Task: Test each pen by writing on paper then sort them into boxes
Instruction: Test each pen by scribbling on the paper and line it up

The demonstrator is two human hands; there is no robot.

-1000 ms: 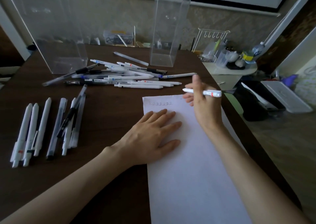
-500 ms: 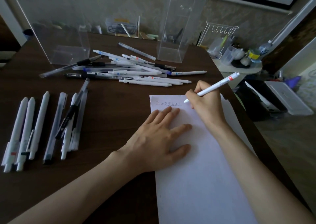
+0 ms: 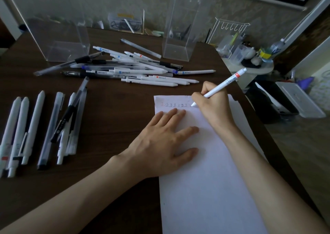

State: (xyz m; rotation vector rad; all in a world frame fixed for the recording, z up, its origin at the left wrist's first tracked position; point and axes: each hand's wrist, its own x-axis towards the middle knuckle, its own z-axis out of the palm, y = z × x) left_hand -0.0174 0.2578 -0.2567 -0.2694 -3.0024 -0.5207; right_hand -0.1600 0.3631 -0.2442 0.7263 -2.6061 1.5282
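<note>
One white pen (image 3: 221, 85) is in use, right of centre in the frame, its long axis slanting from the tip at lower left, touching the paper (image 3: 205, 180), up to the clicker end at upper right, where a small red patch shows near the clip. The print along its barrel is too small to read. The right hand (image 3: 212, 105) has its fingers closed around the lower barrel in a writing grip, with the heel of the hand resting on the sheet. The left hand (image 3: 166, 144) lies flat with fingers spread, pressing the paper's left edge against the dark table (image 3: 110, 108); it holds nothing.

Along the sheet's top edge runs a row of handwritten characters (image 3: 174, 105), repeats of 正, ending at the pen tip.

Above the paper, at upper centre, a loose pile of pens (image 3: 135, 69) lies mostly crosswise; small blue and red labels show, but their text is illegible. At the left of the frame, a row of pens (image 3: 39, 126) lies side by side, their long axes running roughly up and down. Two clear boxes stand at the table's far side: a wide box (image 3: 59, 37) at upper left and a tall narrow box (image 3: 180, 37) at upper centre.
</note>
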